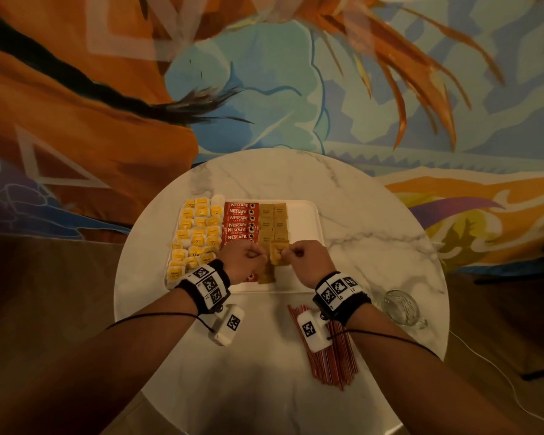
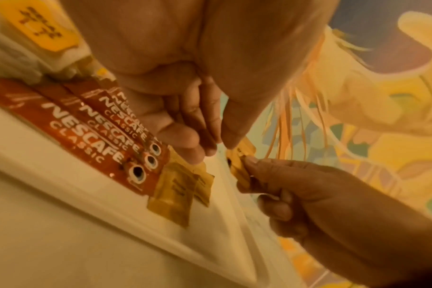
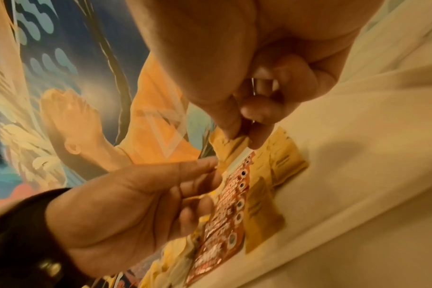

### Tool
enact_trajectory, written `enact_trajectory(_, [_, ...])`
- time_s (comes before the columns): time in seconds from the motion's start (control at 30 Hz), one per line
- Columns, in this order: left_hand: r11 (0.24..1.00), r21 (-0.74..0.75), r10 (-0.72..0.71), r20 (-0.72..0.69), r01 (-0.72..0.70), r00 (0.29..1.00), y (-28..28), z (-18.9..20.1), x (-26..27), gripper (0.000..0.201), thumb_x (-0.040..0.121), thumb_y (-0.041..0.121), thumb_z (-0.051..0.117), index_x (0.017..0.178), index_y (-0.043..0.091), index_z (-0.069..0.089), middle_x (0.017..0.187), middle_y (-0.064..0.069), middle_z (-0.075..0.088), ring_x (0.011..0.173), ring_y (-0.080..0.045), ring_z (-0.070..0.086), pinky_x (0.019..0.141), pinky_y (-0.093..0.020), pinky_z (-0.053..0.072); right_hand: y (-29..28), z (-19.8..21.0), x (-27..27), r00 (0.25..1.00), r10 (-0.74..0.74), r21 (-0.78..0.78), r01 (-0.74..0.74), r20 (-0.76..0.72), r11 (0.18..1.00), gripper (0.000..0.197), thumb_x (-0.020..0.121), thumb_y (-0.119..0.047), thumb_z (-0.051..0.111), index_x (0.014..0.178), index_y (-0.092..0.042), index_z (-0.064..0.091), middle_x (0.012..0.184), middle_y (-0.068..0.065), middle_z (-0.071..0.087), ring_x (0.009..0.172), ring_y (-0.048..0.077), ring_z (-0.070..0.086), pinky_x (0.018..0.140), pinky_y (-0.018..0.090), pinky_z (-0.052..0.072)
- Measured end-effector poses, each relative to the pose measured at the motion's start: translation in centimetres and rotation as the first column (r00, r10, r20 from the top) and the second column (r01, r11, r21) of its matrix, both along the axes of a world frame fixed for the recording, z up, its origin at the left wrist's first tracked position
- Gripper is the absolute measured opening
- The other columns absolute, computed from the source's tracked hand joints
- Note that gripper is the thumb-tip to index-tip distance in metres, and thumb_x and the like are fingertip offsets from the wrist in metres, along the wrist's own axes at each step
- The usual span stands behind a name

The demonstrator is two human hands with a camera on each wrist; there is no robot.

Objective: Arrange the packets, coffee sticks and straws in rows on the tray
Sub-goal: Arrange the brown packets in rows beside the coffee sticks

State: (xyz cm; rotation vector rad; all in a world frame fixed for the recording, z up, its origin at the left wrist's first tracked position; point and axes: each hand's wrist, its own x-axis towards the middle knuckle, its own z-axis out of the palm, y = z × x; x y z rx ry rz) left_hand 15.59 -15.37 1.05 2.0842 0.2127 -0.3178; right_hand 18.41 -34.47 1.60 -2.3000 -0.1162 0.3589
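A white tray point(image 1: 302, 221) on the round marble table holds yellow tea packets point(image 1: 195, 233) at the left, red Nescafe coffee sticks point(image 1: 239, 221) in the middle and brown sugar packets point(image 1: 274, 221) to their right. Over the tray's near part, my right hand point(image 1: 286, 252) pinches one brown sugar packet point(image 1: 278, 257) between thumb and finger, lifted off the tray. My left hand point(image 1: 259, 254) is curled beside it, with its thumb tip touching the packet's left edge point(image 2: 242, 155). Red straws point(image 1: 330, 353) lie bundled on the table under my right wrist.
A clear glass mug point(image 1: 401, 306) stands on the table point(image 1: 358, 215) at the right, near its edge. The tray's right third is bare white. A painted wall rises right behind the table.
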Motion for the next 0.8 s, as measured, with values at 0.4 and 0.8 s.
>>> enact_trajectory(0.4, [0.881,0.386,-0.251,-0.114,0.275,0.961,-1.0,-1.2,1.0,0.023,0.087,0.011,0.070,0.108,0.019,0.069,0.101,0.007,0.057,0.094,-0.015,0.055,0.090,-0.027,0.051,-0.6,-2.6,0.2,0.994,-0.013,-0.227,-0.013,-0.112,0.974,0.028,0.090,-0.030,0.065,0.065,-0.019,0.071,0.069,0.003,0.070,0.070,0.023,0.068,0.066,0.033,0.057])
enact_trajectory(0.8, [0.907,0.325,-0.228,-0.153,0.267,0.962,-0.9,-1.5,1.2,0.024,0.083,0.009,0.074,0.105,0.018,0.072,0.111,0.002,0.062,0.103,-0.026,0.062,0.097,-0.039,0.053,-0.2,-3.3,1.1,0.994,-0.027,-0.179,0.008,-0.106,0.984,0.037,0.085,-0.036,0.069,0.120,-0.029,0.062,0.104,-0.001,0.072,0.091,0.019,0.068,0.084,0.036,0.057])
